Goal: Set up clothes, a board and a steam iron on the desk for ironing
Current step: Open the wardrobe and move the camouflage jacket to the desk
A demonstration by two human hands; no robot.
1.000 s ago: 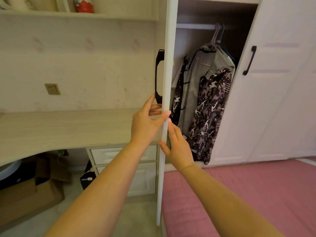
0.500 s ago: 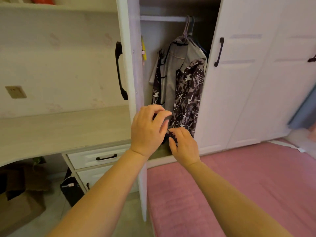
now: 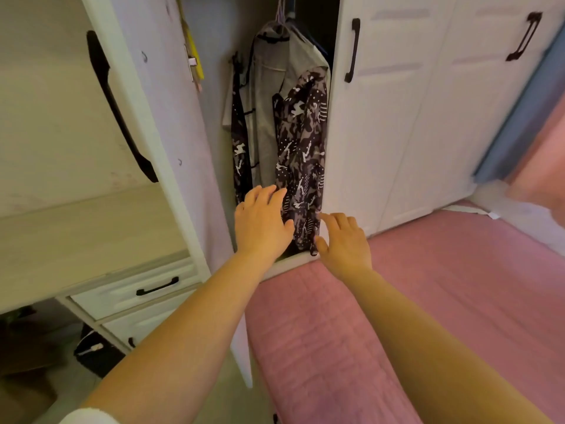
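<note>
Clothes hanging in open wardrobe

Clothes (image 3: 301, 142) hang inside the wardrobe (image 3: 379, 117). Left hand (image 3: 263, 223) and right hand (image 3: 344, 240), both spread and empty, flank the patterned garment's hem. Door (image 3: 171, 142) stands open beside the bare counter (image 3: 85, 237).

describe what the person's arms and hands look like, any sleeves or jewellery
Both forearms are bare, and neither the left hand nor the right hand shows a ring, watch or glove. A white sleeve edge shows high on the left arm.
</note>
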